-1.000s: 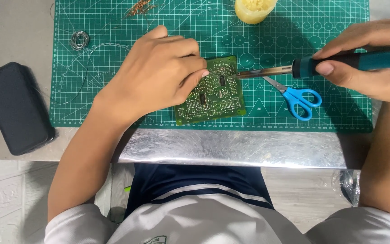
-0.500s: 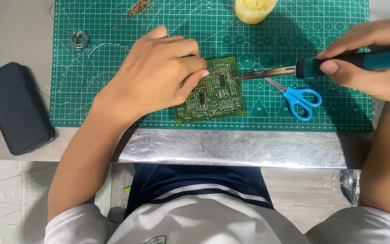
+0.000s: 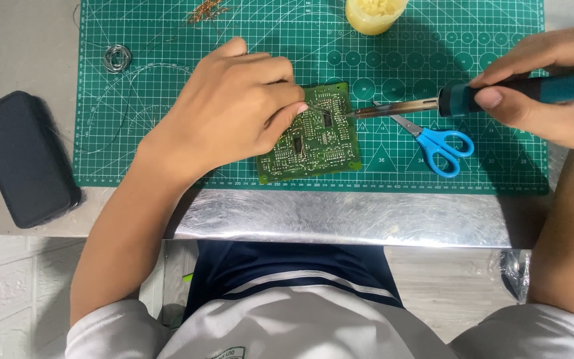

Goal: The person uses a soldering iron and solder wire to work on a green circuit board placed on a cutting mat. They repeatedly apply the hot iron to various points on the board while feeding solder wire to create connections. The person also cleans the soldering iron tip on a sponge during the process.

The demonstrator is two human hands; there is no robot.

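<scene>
Since the earlier frame the soldering iron [image 3: 473,96] tip has edged left onto the circuit board [image 3: 317,136], centre frame. The right hand [image 3: 546,90], cut off at the right edge, grips the iron's teal handle. The left hand [image 3: 234,113] is closed, pinching a thin solder wire, hard to make out, and hides the board's left part. The yellow jar [image 3: 375,13], top edge, is cropped; its pale contents are unclear. Blue scissors [image 3: 436,143] lie partly under the iron.

One circuit board [image 3: 313,136], one soldering iron [image 3: 473,98], one scissors [image 3: 436,143], one phone [image 3: 24,159], one solder coil [image 3: 117,57].
</scene>
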